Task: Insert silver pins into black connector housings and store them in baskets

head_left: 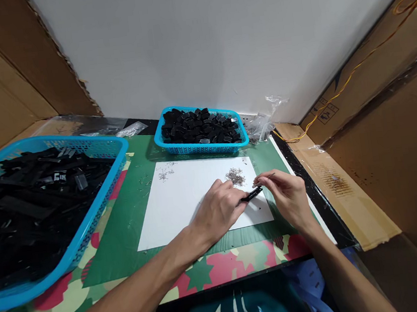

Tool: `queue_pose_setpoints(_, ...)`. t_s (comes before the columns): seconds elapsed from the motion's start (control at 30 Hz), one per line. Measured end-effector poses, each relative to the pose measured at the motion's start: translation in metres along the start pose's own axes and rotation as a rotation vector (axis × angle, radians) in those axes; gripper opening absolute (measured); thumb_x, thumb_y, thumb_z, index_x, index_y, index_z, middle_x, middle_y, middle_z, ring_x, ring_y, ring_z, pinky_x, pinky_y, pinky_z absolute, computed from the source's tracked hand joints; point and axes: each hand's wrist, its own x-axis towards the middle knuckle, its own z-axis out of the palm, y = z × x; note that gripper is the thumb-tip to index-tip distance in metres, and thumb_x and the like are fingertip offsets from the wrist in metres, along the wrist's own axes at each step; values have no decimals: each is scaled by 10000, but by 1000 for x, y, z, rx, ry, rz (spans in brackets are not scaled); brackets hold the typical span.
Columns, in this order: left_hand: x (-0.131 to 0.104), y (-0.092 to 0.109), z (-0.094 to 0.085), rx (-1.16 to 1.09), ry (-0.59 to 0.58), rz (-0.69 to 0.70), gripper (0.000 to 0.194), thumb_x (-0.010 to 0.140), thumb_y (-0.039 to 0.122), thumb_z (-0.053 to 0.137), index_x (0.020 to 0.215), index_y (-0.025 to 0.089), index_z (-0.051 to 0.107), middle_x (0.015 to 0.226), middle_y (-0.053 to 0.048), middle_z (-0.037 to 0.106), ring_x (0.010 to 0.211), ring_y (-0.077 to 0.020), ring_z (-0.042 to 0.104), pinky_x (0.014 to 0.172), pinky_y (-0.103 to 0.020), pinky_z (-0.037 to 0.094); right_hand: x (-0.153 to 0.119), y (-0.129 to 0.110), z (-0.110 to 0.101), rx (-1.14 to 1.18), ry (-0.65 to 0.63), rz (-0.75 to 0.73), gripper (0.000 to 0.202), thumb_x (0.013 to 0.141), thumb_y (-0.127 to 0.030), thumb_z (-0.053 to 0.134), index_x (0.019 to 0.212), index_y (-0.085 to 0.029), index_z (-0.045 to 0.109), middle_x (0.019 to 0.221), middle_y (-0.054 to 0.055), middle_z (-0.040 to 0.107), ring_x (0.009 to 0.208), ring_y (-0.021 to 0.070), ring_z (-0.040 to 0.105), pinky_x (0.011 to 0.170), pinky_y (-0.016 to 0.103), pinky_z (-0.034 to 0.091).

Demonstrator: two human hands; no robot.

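Observation:
My left hand (220, 207) rests over the white sheet (176, 205), its fingers closed on a small, narrow black plastic part (251, 194). The part points right, toward my right hand (285, 194). That hand pinches a thin, dark metal tool (270, 177), its tip close to the part's right end; the tool's exact kind is too small to tell. Just beyond my fingers lies a pile of tiny metal pieces (235, 176), perhaps springs or pins. Another scatter of tiny metal pieces (163, 174) is at the sheet's far left corner.
A large blue basket (111, 188) of long black plastic parts stands at the left. Behind the sheet sits a smaller blue basket (202, 147) of black pieces. Clear plastic bags (261, 124) lie beside it. Cardboard walls (390, 118) and a yellow cord (353, 70) border the right.

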Motion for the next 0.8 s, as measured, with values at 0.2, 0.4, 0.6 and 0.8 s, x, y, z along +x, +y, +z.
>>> queue_pose_setpoints(0.2,-1,0,1,14,-5,6,105,977,162,638,966,156,742,831,-37,752,823,-219,622,744,-378,371,-5,0,15,198,15,180,305,1004,-424,622,844,-192,740,802,71,761,721,207,721,716,329,612)
queue_pose_setpoints(0.4,0,1,2,4,3,13,110,983,158,633,960,156,741,825,-31,753,805,-211,617,742,-371,364,-6,1,15,99,0,164,306,986,-386,653,775,-193,763,787,61,772,699,205,725,726,320,612)
queue_pose_setpoints(0.6,-1,-1,4,10,30,51,138,998,178,611,932,158,731,797,-34,723,808,-212,624,748,-370,373,-7,-1,17,50,38,151,298,978,-375,665,767,-194,773,754,52,773,655,205,730,691,323,616)
queue_pose_setpoints(0.8,-1,0,5,2,11,45,138,989,162,597,893,156,697,796,-36,719,809,-219,626,749,-369,377,-9,-3,18,-122,78,51,280,988,-344,652,779,-211,782,743,46,791,626,206,746,628,309,591)
